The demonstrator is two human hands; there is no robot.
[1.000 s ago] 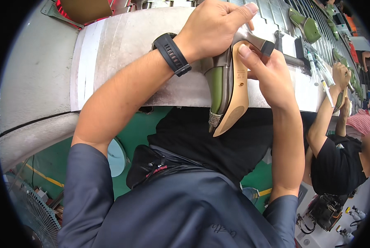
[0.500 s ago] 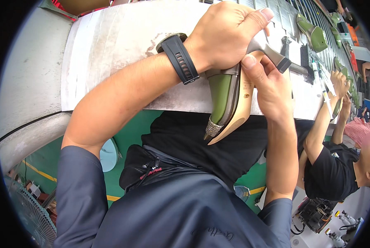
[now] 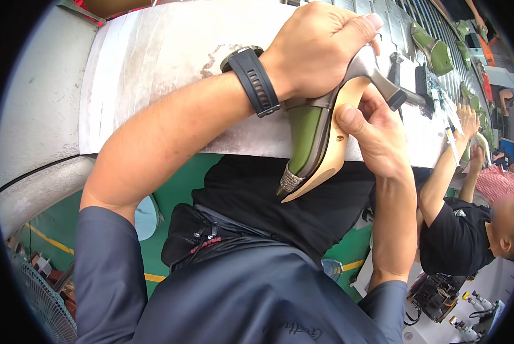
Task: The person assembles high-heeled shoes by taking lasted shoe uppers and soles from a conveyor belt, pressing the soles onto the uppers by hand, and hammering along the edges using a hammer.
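Note:
A green high-heeled shoe (image 3: 306, 135) with a pointed toe, a glittering band near the tip and a tan sole is held over the bench edge. Its sole faces right and its toe points down towards me. My left hand (image 3: 314, 54), with a black watch at the wrist, is closed round the back of the shoe, hiding much of the upper there. The grey heel sticks out to the right. Against the sole lies the thumb of my right hand (image 3: 383, 137); its other fingers are bent below the heel, partly hidden.
The shoe is above a stained white workbench (image 3: 154, 69). Several syringes (image 3: 449, 117) lie at its right. Beyond runs a roller conveyor (image 3: 409, 17) carrying more green shoes (image 3: 433, 49). A co-worker (image 3: 460, 235) reaches in from the right. A fan (image 3: 42, 298) stands at lower left.
My right thumb has moved down along the sole, away from the heel. The shoe has shifted slightly, its toe a little further left. My left hand keeps its hold.

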